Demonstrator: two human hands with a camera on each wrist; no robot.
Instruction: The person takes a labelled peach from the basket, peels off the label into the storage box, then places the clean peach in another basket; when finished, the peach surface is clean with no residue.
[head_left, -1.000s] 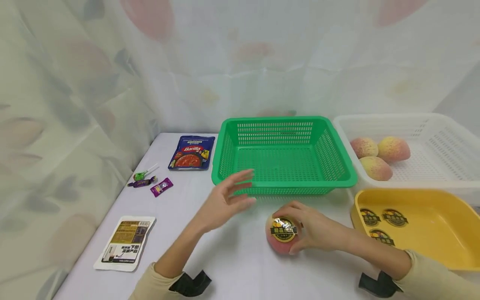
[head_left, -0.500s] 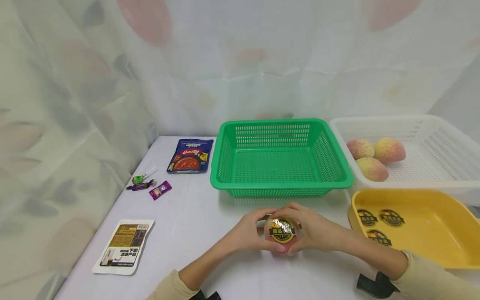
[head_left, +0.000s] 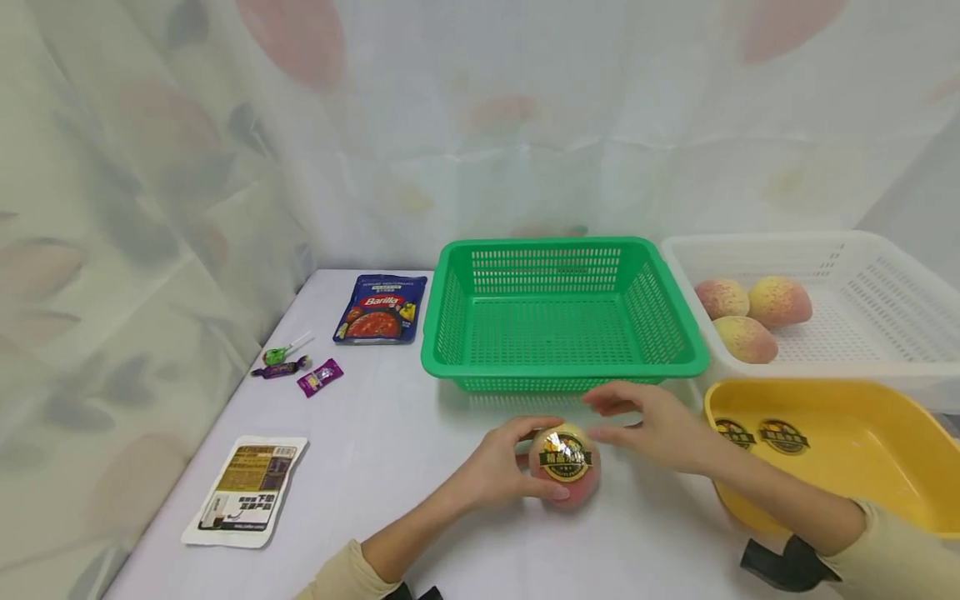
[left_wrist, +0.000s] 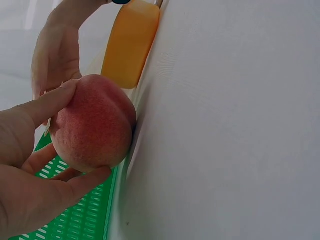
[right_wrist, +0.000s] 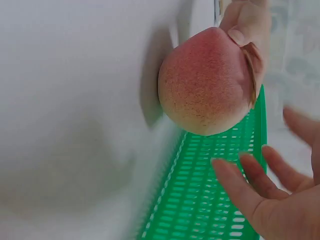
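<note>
A pink-and-yellow peach [head_left: 576, 493] rests on the white table in front of the green basket [head_left: 555, 370]. On its upper side, facing the head camera, is a round black-and-gold sticker [head_left: 565, 457]. My left hand [head_left: 495, 468] holds the peach from the left, thumb at the near side and fingers round the far side. In the left wrist view the peach [left_wrist: 95, 125] shows its red cheek and crease. Just right of the fruit hovers my right hand [head_left: 663, 427], its fingers spread and holding nothing; the right wrist view shows a gap between its fingers [right_wrist: 237, 187] and the peach.
Several similar stickers lie in a yellow tub [head_left: 862, 450] at the right, partly behind my right forearm. Behind it, a white basket [head_left: 885, 317] holds three peaches [head_left: 780, 302]. Leftward lie a sauce pouch [head_left: 381, 308], sweets [head_left: 321, 377] and a white packet [head_left: 246, 492].
My left hand has come in from the left and taken hold of the peach. My right hand has let go of it and moved away to the right and back.
</note>
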